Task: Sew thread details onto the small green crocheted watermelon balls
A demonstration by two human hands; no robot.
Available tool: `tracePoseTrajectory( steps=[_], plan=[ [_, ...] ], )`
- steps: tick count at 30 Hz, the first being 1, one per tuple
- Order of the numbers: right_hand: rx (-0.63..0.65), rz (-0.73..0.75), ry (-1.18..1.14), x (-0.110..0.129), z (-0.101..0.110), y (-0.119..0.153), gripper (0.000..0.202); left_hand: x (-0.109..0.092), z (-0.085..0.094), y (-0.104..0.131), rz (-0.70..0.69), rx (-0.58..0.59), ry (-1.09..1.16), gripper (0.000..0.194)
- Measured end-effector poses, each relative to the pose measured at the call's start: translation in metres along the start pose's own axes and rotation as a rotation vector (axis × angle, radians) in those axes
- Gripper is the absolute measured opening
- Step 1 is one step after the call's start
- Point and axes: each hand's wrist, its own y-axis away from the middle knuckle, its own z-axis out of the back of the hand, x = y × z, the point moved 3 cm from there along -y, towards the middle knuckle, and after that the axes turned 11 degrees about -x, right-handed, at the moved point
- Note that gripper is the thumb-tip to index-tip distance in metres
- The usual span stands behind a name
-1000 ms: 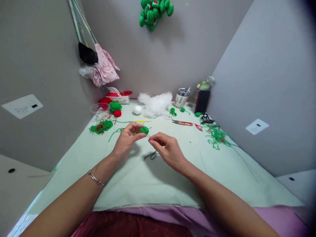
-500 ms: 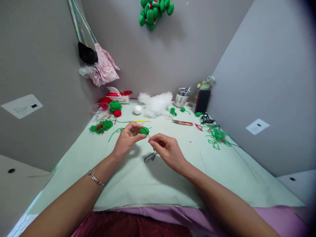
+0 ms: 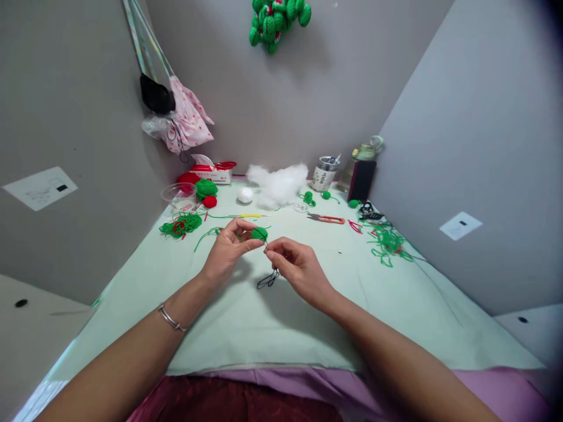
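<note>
Between the thumb and fingers of my left hand (image 3: 225,251) is a small rounded green crochet piece (image 3: 260,234), held up above the table. Black thread (image 3: 267,281) lies across this piece and runs to my right hand (image 3: 298,266), whose thumb and fingertips pinch it close by. A looped length of that thread hangs below the right hand. Whether a needle is in the pinch is too small to tell. Behind the left hand, a yellow-handled crochet hook (image 3: 250,215) rests on the cloth.
White stuffing (image 3: 281,184) lies at the back beside a white yarn ball (image 3: 245,195). Orange-handled thread snips (image 3: 325,218) lie right of centre. Green yarn scraps (image 3: 389,240) are at the right, a green yarn tangle (image 3: 182,224) at the left. A phone (image 3: 362,181) leans against a bottle (image 3: 365,151).
The green crochet piece has turned slightly in my left hand and sits a little further right. My right hand remains almost still with the thread.
</note>
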Motion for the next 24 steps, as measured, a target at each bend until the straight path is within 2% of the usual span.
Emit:
tracePoseTrajectory(
  steps=[2,7,9,12,17,19,22,24],
  plan=[
    [0.005,-0.006,-0.008,-0.001,0.0,-0.001,0.014,0.001,-0.001,0.0,0.012,0.01,0.01,0.032],
    [-0.057,0.142,0.056,-0.003,0.0,-0.003,0.013,0.005,-0.003,0.002,0.07,0.032,0.044,0.031],
    [-0.08,0.159,0.047,-0.005,-0.001,-0.003,0.014,0.005,-0.004,0.003,0.07,0.027,0.02,0.031],
    [-0.091,0.089,-0.009,-0.007,-0.001,-0.005,0.015,0.003,-0.004,0.004,0.028,0.002,-0.023,0.03],
    [-0.015,-0.188,-0.219,-0.014,-0.004,-0.012,0.018,0.0,-0.005,0.006,-0.057,-0.032,-0.093,0.031],
    [0.012,-0.251,-0.308,-0.015,-0.004,-0.014,0.023,0.003,-0.005,0.006,-0.055,-0.019,-0.125,0.029],
    [0.013,-0.245,-0.351,-0.016,-0.002,-0.015,0.021,0.01,-0.006,0.007,-0.021,0.023,-0.115,0.029],
    [-0.004,-0.162,-0.224,-0.015,0.001,-0.014,0.014,0.013,-0.006,0.008,-0.008,0.038,-0.105,0.029]
  ],
)
